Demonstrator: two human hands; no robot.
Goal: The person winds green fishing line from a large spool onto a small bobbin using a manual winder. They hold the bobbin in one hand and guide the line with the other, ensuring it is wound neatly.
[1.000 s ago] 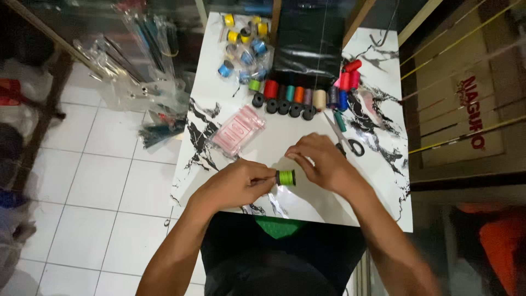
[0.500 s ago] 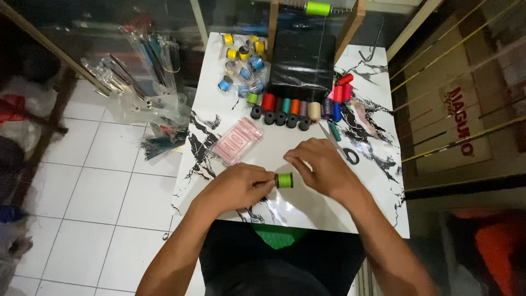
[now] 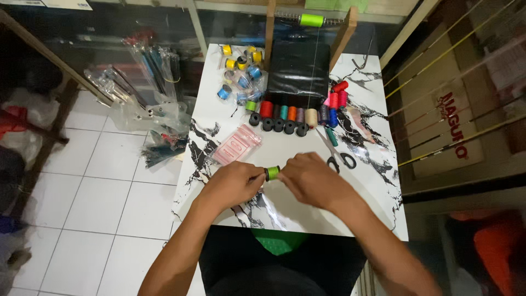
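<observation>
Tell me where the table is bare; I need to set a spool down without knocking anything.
Bare marble lies left of the pink packet, along the table edge, and at the right edge beyond the scissors. The far end is crowded with the spool row and small bobbins.

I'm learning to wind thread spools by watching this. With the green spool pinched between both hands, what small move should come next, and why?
Probably a slow turn of the green spool between the fingertips. The left hand and right hand pinch it at either end just above the marbled table, and a thin thread seems to run up toward the large green spool on the wooden rack, so rolling should take up line.
</observation>
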